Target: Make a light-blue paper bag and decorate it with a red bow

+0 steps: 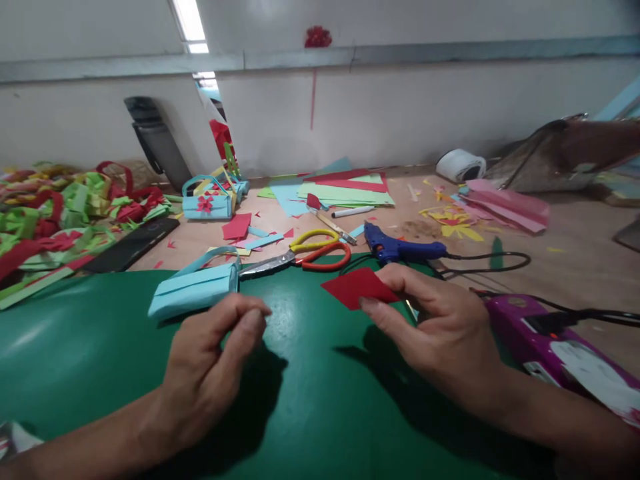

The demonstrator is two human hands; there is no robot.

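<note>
Red paper square (356, 288): plain, flat, pinched by the right hand (443, 327) above the table's (310, 413) near edge.
Left hand (213, 367): loosely clenched, nothing visible inside.
Blue paper handbags: far one (191, 209) flowered; near one (193, 293) shows no flower.
Beyond hands: scissors (294, 257), glue gun (403, 251).

green surface (310, 400) — light-blue paper bag (193, 293); brown tabletop (575, 263) — white marker (353, 211)

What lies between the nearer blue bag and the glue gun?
The scissors, in the head view: blades toward the nearer blue bag, handles toward the glue gun.
</note>
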